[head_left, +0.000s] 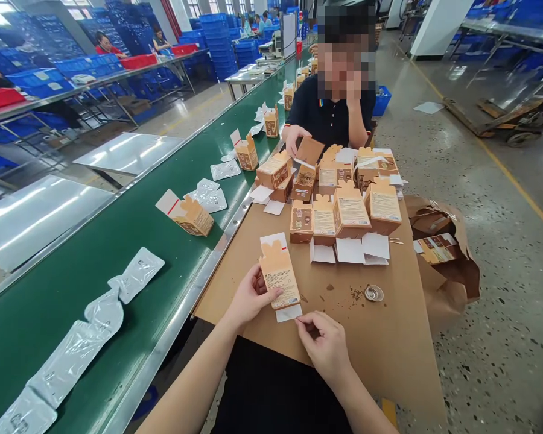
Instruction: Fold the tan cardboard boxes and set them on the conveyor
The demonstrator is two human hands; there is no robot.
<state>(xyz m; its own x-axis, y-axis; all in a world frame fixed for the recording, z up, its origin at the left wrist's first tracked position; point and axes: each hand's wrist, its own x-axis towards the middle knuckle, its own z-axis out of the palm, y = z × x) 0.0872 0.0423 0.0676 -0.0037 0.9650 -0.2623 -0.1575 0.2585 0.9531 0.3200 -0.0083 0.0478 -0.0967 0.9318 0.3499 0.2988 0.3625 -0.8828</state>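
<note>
My left hand grips a small printed carton by its left side, thumb across the front. The carton is tan and brown with lines of text, and its scalloped top flaps stand up. From its lower end a white flap sticks out. My right hand pinches the corner of that flap between thumb and fingertips. Just beyond, several similar cartons stand grouped on the brown cardboard-covered table, some with white flaps spread out.
Left runs a green conveyor belt carrying silver pouches and an open carton. Opposite sits a co-worker, one hand at a carton. A small clear dish lies near brown specks. A paper bag stands right of the table.
</note>
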